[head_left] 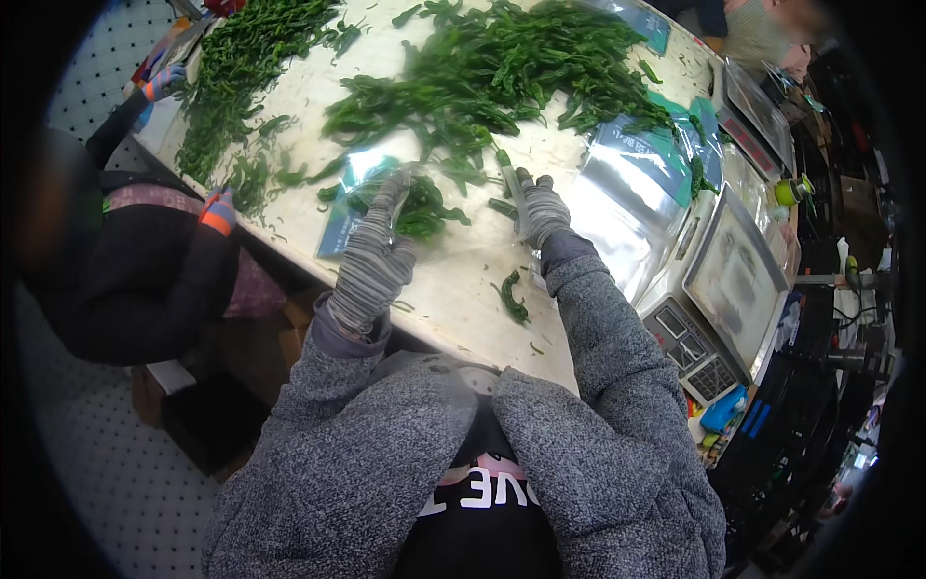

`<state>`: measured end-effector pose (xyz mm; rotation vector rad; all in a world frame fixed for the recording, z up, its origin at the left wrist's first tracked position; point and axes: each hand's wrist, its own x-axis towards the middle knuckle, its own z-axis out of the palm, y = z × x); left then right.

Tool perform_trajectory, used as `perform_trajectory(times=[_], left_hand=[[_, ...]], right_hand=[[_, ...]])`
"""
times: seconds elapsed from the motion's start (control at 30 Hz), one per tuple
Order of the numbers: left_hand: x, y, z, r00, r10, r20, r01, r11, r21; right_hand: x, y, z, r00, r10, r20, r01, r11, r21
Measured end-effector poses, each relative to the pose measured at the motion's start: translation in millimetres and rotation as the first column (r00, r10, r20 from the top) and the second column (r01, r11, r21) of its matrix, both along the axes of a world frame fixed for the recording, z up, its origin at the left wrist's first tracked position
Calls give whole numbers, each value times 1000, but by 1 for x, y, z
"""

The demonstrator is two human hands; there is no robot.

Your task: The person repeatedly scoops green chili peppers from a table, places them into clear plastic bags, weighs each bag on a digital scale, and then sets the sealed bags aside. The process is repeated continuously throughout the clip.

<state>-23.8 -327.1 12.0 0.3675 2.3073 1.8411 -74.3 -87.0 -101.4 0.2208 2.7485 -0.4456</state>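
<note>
- On the table (453, 314), a pepper pile (540, 58) lies toward the far side.
- Left hand (371, 270), half open, is at a bag (363, 174); right hand (545, 214) is half curled; I cannot tell any grip.
- Between them, a small heap (424, 212): better gather it gently, palms facing.
- One pepper (513, 301) lies apart, nearer.

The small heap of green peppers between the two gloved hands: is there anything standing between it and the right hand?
Yes, a short green pepper shows in the gap between the small heap and the right hand. Clear plastic shows beside this hand too; I cannot tell how far it reaches.
</note>
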Motion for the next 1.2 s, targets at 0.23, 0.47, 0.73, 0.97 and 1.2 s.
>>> perform_trajectory(times=[0.23, 0.47, 0.73, 0.97, 1.2], left_hand=[[1, -5, 3, 995, 11, 94, -9, 1000, -23], [3, 4, -3, 995, -37, -90, 29, 995, -92], [3, 2, -9, 998, 14, -67, -4, 990, 143], [2, -10, -10, 994, -17, -108, 14, 999, -32], [10, 3, -5, 994, -73, -82, 73, 997, 4]], right_hand=[[-7, 71, -22, 980, -26, -197, -145, 587, -797], [21, 8, 123, 830, 545, -120, -357, 352, -865], [-14, -77, 146, 803, 393, -448, -594, 587, -549], [60, 12, 66, 979, 152, -135, -186, 938, -293], [134, -24, 1, 947, 304, -101, -305, 952, 1]])
